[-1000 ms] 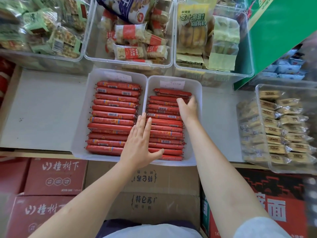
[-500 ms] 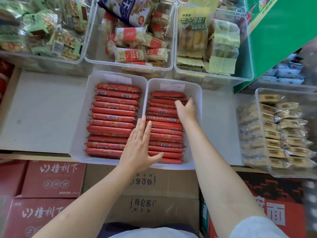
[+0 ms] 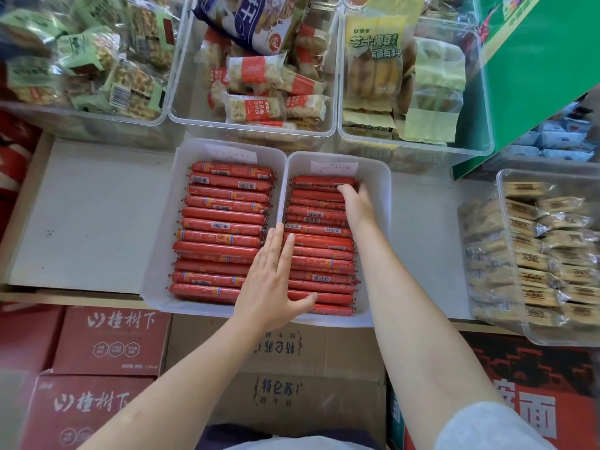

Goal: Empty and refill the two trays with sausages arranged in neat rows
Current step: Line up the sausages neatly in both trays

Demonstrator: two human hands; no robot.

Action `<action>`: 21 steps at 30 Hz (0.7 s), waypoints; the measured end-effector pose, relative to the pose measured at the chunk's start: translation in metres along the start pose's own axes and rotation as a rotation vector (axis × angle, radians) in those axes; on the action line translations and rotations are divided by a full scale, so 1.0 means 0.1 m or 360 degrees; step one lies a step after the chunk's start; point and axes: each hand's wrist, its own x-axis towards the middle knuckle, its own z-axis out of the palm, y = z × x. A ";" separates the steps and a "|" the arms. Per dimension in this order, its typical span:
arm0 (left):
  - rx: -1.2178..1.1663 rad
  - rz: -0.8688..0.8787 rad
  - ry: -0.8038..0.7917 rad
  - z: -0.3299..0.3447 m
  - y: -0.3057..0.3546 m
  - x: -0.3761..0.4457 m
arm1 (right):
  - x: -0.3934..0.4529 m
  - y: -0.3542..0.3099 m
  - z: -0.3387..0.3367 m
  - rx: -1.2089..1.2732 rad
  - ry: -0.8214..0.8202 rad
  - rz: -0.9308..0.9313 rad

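Hands (image 3: 271,280) on neat red sausages (image 3: 224,227)

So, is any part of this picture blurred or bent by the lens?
Head view: the sausages and both hands are sharp; the top-left snack bags smear with blur; the wide lens bows the green box edge; soft even light, no hard glare.
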 end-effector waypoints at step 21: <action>-0.0064 0.0020 0.0018 0.00 0.00 -0.01 | 0.03 0.20 0.13 -0.2231 -0.0061 -0.1091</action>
